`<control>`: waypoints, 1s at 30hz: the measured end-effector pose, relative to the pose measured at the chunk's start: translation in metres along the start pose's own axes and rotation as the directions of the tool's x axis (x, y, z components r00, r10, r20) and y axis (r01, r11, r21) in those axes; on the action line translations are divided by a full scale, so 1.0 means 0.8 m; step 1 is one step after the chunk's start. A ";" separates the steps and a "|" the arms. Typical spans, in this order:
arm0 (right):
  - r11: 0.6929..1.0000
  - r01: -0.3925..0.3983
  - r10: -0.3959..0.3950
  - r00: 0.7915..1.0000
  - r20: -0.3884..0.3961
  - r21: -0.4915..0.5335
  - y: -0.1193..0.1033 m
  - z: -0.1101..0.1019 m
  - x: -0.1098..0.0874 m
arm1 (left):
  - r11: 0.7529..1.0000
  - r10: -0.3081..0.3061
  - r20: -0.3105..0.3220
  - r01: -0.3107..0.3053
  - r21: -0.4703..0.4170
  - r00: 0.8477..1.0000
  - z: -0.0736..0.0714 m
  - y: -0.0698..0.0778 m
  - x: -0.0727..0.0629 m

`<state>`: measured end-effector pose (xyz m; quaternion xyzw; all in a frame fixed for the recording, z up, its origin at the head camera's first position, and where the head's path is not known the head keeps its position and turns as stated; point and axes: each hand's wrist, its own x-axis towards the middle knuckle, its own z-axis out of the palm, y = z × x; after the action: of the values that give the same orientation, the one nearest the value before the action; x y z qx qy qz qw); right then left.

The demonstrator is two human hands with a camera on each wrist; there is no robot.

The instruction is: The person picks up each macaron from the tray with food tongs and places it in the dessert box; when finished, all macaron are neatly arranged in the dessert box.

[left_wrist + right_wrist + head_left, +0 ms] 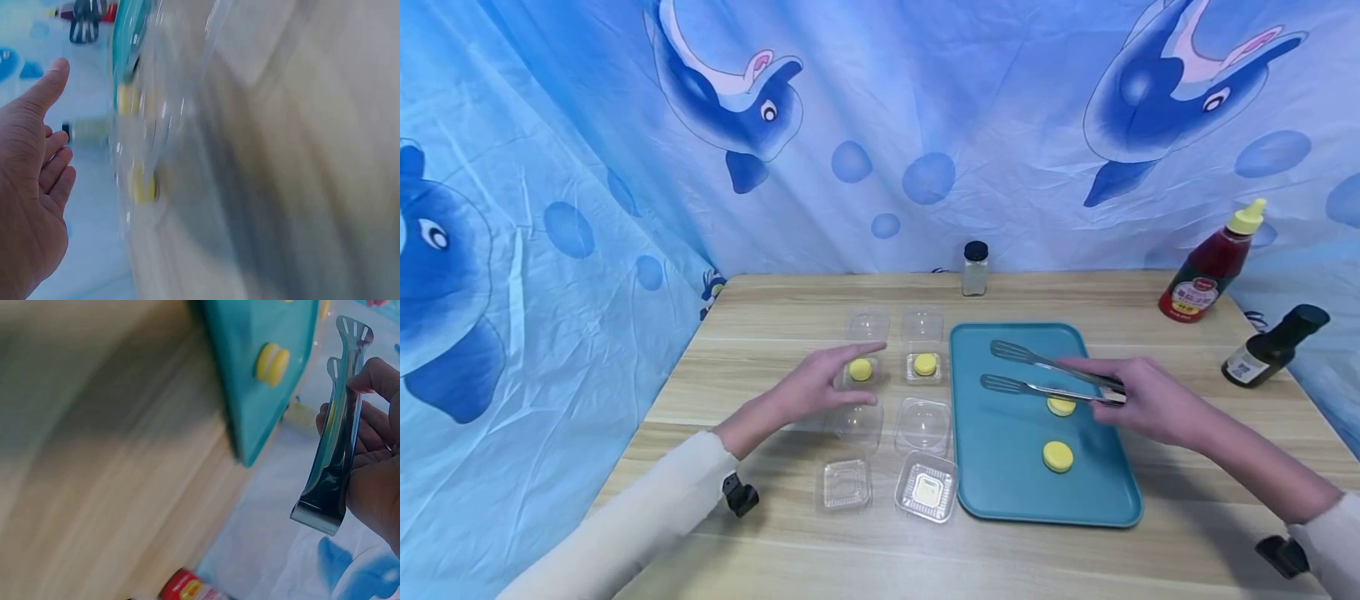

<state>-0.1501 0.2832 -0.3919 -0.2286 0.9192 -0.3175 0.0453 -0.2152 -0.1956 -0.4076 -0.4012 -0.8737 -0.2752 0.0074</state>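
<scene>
In the head view my right hand (1150, 404) grips metal tongs (1015, 352) near their joined end. Their two slotted heads stand apart above the teal tray (1000, 467), with nothing between them. A yellow macaron (1057, 457) lies on the tray, and another macaron (1061, 407) is partly hidden under the tongs. My left hand (805, 387) hovers with fingers and thumb spread beside a clear plastic box holding a macaron (861, 370). To its right, a second box holds another macaron (925, 364). The left wrist view shows that palm (28, 169) holding nothing.
Opened clear boxes (846, 483) stand left of the tray, one with its corner right at the tray's edge. A small black-capped jar (975, 279) stands at the back. Toward the right edge are a red sauce bottle (1206, 275) and a dark bottle (1270, 350).
</scene>
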 end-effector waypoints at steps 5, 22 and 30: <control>1.000 -0.022 0.021 1.000 -0.007 -0.008 0.019 0.000 -0.022 | 0.995 0.090 0.045 -0.088 -0.037 0.995 0.020 0.030 -0.004; 0.993 -0.096 0.093 0.995 -0.041 -0.070 0.063 0.008 -0.065 | 0.971 0.234 0.268 -0.240 -0.009 0.935 0.071 0.082 -0.025; 0.983 -0.150 0.147 0.988 -0.039 -0.102 0.068 0.012 -0.073 | 0.966 0.244 0.282 -0.259 0.015 0.928 0.077 0.085 -0.028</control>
<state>-0.1170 0.3415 -0.4362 -0.1565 0.9495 -0.2685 0.0424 -0.1394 -0.1457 -0.4331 -0.5441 -0.8142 -0.1904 -0.0695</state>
